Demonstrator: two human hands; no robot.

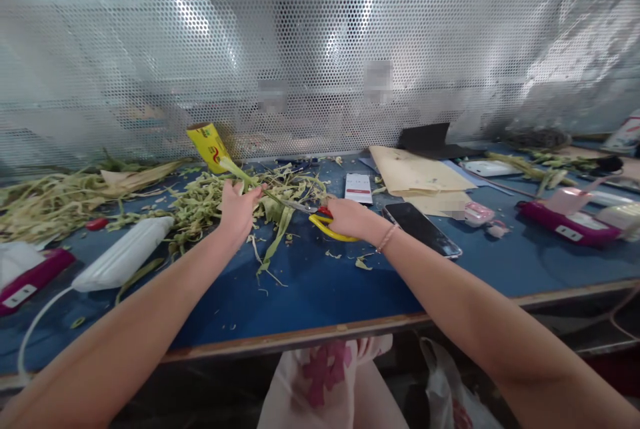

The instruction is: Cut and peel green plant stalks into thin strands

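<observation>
My left hand (237, 209) is closed round a pale green plant stalk (240, 173), whose whitish end points up and left. A long limp leaf (281, 232) hangs to the right of that hand, over the tabletop. In my right hand (349, 217) is a pair of scissors (334, 231) with yellow and red handles. Its blades (299, 206) point left towards the stalk; whether they touch it I cannot tell. A heap of cut plant pieces (200, 205) lies around and behind my left hand. Just beyond the stalk a yellow printed tube or packet (206, 147) leans.
A perforated metal screen (320, 75) closes off the back of the blue table (300, 302). To the right lie a phone (423, 230), a small white box (358, 187) and brown paper (415, 172). On the left are a white power strip (123, 252) and long plant strips (65, 202).
</observation>
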